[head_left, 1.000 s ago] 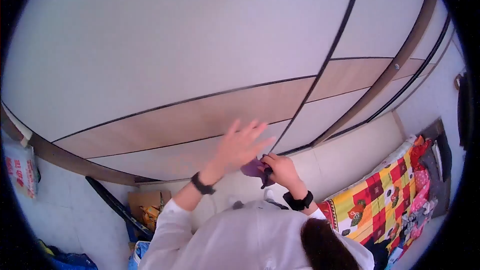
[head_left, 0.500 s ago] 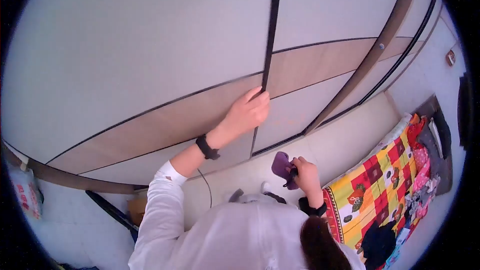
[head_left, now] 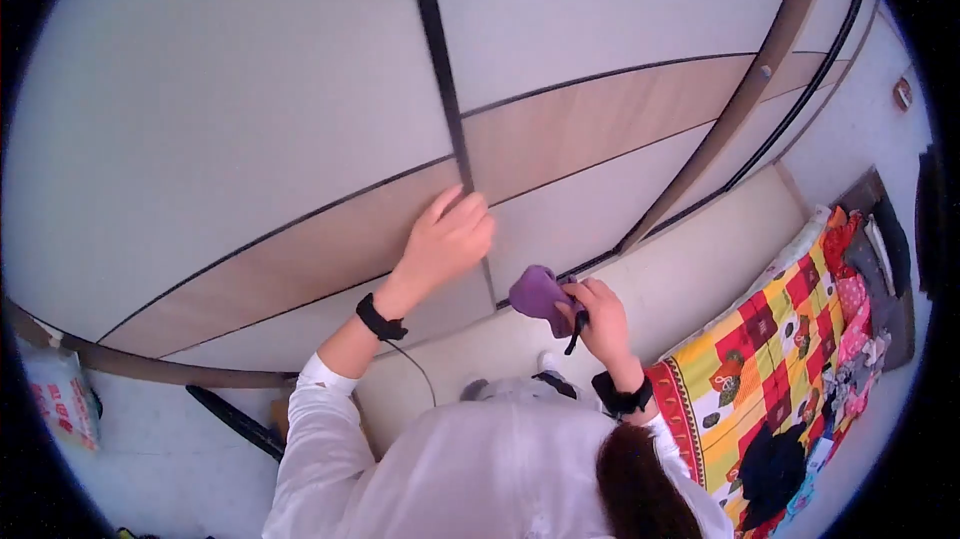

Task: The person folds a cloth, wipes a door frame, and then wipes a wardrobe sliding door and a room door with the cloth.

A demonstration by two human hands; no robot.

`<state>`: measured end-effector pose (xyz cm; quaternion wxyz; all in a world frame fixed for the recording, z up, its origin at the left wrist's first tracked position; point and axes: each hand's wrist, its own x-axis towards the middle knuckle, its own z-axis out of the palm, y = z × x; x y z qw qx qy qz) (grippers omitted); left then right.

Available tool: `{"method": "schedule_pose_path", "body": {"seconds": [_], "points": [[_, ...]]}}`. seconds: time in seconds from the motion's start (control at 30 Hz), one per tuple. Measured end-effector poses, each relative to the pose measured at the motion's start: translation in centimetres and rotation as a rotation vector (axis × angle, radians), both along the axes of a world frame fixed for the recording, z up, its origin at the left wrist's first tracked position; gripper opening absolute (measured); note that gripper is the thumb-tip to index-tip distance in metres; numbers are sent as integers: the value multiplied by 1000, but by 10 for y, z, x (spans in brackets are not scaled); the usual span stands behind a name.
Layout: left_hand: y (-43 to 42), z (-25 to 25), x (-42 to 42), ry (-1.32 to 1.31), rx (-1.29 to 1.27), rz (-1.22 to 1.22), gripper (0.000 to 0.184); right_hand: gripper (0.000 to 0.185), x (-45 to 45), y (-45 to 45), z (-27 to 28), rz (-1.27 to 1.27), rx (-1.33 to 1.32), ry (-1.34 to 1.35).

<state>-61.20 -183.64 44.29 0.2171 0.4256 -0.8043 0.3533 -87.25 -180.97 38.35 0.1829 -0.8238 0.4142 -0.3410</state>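
My left hand (head_left: 448, 239) is at the dark vertical edge strip (head_left: 440, 59) of the sliding wardrobe door (head_left: 230, 89), its fingers bent against the strip. Whether anything sits inside those fingers cannot be made out. Lower and to the right, my right hand (head_left: 600, 319) grips a purple cloth-like item (head_left: 540, 294) with a black strap hanging from it. Both wrists wear black bands.
A bed with a red, yellow and white patterned cover (head_left: 730, 379) lies at the right, with heaped clothes (head_left: 775, 469) on it. A printed plastic bag (head_left: 65, 399) is at the far left. A thin cable hangs near my left wrist.
My left hand has gone from spread in the air to the door's edge strip, and the strip has shifted left in view. My right hand, still holding the purple item, has moved right.
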Motion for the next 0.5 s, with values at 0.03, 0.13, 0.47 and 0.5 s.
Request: {"method": "schedule_pose_path", "body": {"seconds": [0.03, 0.13, 0.47, 0.5], "points": [[3, -4, 5, 41, 24, 1, 6, 17, 3, -3, 1, 32, 5, -36], [23, -11, 26, 42, -26, 80, 7, 19, 26, -10, 14, 123, -18, -112], [77, -22, 78, 88, -41, 260, 8, 24, 103, -33, 73, 104, -328, -288], [83, -23, 83, 93, -48, 269, 8, 23, 114, -35, 80, 104, -367, -317]]}}
